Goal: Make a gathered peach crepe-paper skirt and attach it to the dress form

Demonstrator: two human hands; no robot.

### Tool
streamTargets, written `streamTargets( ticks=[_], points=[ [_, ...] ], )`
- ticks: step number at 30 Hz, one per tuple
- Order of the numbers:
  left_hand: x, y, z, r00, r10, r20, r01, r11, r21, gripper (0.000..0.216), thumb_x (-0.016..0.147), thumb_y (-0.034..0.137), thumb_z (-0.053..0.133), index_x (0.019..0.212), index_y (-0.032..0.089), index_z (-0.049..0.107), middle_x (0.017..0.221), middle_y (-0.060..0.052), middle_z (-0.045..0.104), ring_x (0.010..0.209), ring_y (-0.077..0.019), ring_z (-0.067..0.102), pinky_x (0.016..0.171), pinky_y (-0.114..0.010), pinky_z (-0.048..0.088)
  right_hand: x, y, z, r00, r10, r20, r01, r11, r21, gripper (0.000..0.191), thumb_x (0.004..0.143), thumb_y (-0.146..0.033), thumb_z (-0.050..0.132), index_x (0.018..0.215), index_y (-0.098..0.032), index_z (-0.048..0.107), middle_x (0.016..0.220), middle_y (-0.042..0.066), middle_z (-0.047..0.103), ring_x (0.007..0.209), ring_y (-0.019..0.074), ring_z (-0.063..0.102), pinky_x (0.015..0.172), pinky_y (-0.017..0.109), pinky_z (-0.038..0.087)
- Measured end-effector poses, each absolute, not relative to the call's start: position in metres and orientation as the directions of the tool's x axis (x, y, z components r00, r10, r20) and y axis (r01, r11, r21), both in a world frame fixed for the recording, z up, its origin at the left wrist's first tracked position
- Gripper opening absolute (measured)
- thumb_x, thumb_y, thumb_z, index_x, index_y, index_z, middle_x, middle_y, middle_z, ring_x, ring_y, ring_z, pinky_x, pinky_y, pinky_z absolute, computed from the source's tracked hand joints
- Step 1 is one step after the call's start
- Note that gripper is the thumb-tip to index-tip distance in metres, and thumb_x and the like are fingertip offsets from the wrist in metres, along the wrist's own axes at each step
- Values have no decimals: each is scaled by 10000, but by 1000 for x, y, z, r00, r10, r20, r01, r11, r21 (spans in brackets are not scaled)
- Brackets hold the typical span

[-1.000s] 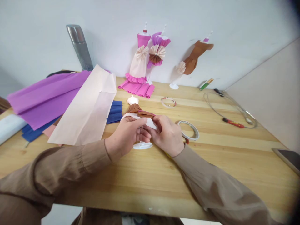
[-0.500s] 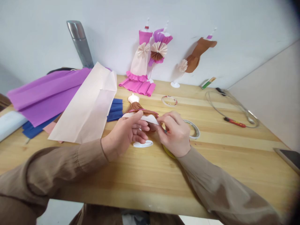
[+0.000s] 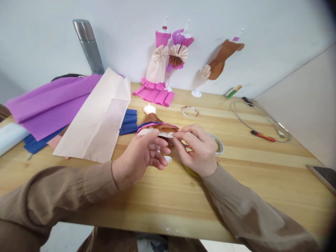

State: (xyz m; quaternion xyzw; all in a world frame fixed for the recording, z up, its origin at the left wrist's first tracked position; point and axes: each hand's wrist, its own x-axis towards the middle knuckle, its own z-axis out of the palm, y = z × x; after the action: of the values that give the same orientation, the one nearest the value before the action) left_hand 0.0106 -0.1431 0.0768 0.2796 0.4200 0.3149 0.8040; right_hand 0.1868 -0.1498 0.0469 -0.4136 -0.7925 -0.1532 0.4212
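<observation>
A small dress form (image 3: pixel 149 109) with a white top wears a gathered brown crepe-paper skirt (image 3: pixel 152 118), its lower edge layered in blue, pink and brown. Along the near side of that edge runs a thin whitish strip (image 3: pixel 165 134). My left hand (image 3: pixel 143 152) has the strip's left part at its thumb, the other fingers loosely curled below. Thumb and fingertips of my right hand (image 3: pixel 195 148) pinch the strip's right end. Part of a white round base (image 3: pixel 168 159) shows behind my left fingers. A tape roll (image 3: pixel 219 144) and a yellow-rimmed round thing (image 3: pixel 189 170) are partly hidden by my right hand.
Purple (image 3: pixel 49 105), cream (image 3: pixel 97 119) and blue (image 3: pixel 128 121) paper lie at left near a grey flask (image 3: pixel 88 45). Dressed forms, one in pink and cream (image 3: pixel 159 59), one in brown (image 3: pixel 223 59), stand by the wall. A cable (image 3: pixel 244 124) and a phone (image 3: pixel 324 176) lie at right.
The skirt's blue and pink layers show more now. The strip looks flatter and narrower. My left hand has shifted slightly right, covering more of the white base.
</observation>
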Motion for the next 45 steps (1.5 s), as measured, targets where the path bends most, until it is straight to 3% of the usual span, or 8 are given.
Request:
streamTargets(
  ticks=[10,16,27,32,36,39,41,45],
  points=[
    [6,-150,76,480,742,-467,-294,638,711,250,916,312,463,900,108,606,723,-54,640,460,-103,588,395,-181,449,189,-150,44,-280,493,824,787,610,-97,169,789,-90,606,916,-190,654,775,46,653,661,148,611,572,256,482],
    [6,-145,73,610,714,-343,-366,638,677,285,948,324,399,889,119,589,752,-60,645,473,-84,574,403,-158,433,188,-148,42,-311,482,819,826,564,-18,38,793,-151,649,780,-187,644,689,32,604,600,143,557,525,260,440],
    [-2,-149,65,575,729,-371,-426,654,626,374,943,411,404,1008,114,622,712,-64,659,437,-79,542,391,-165,388,186,-151,49,-126,649,750,699,595,-397,88,768,-105,625,804,-164,680,753,38,585,577,117,533,507,257,464],
    [-2,-146,62,544,749,-379,-468,645,604,415,967,370,314,965,102,632,676,-62,641,422,-77,528,376,-165,368,182,-150,51,-266,564,781,768,614,-182,231,752,-158,668,983,-146,673,874,100,633,732,190,597,591,316,505],
    [-4,-155,66,504,761,-409,-327,606,725,281,875,355,489,868,119,642,669,-39,620,413,-86,518,358,-183,328,178,-147,52,-360,511,781,791,610,-34,115,784,-164,649,891,-180,689,800,73,645,708,190,584,601,324,488],
    [-13,-163,67,375,883,-283,-52,325,944,165,771,296,634,705,147,608,598,6,558,430,-65,458,404,-189,309,179,-146,53,-323,525,787,782,617,-90,93,790,-141,629,839,-188,692,783,68,640,708,188,588,599,322,488],
    [-21,-162,63,264,965,9,201,-65,977,97,750,238,659,711,165,609,632,11,554,538,-79,481,501,-200,361,179,-147,53,-295,542,787,774,618,-135,109,788,-137,628,856,-191,693,788,68,634,713,192,591,604,328,497],
    [-31,-141,47,298,754,585,653,-608,451,179,773,256,674,939,204,634,859,-36,605,791,-169,536,645,-268,407,175,-147,55,-319,518,794,784,615,-86,182,786,-141,638,954,-194,682,842,80,648,744,202,598,636,342,508]
  ],
)
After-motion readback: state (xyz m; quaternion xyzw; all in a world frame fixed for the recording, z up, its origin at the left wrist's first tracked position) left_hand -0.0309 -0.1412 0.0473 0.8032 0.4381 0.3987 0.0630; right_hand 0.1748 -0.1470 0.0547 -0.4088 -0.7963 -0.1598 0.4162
